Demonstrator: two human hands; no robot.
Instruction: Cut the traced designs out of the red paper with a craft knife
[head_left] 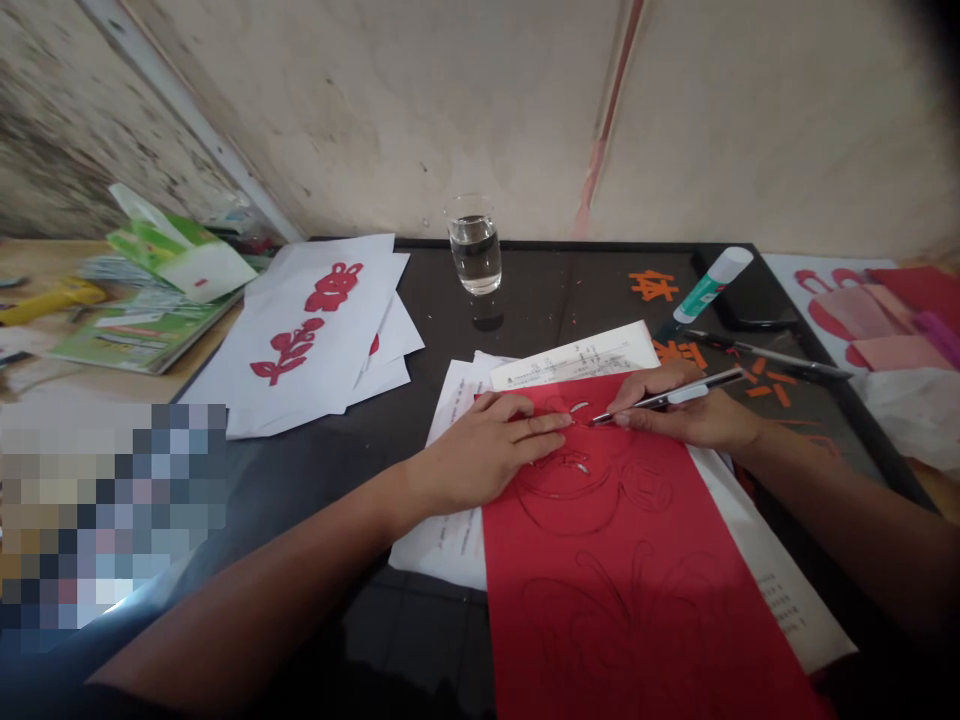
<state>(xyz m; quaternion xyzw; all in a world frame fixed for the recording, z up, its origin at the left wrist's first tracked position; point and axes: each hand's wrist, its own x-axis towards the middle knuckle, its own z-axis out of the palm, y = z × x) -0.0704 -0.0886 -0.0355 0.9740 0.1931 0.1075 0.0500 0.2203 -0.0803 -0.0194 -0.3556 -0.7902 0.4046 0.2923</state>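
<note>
Red paper (600, 590) lies under flat left hand (480, 450) near far edge, right hand (701, 420) pinching apparent knife (675, 396).

The red paper (615, 620) looks matt, the pen-like tool (660, 400) metallic, the cup (478, 262) clear and smooth, the bench (559, 300) glossy.

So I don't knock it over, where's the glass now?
In the head view, the glass stands near the far edge of the black tabletop, between the sheets with red shapes on the left and the glue stick on the right.
</note>
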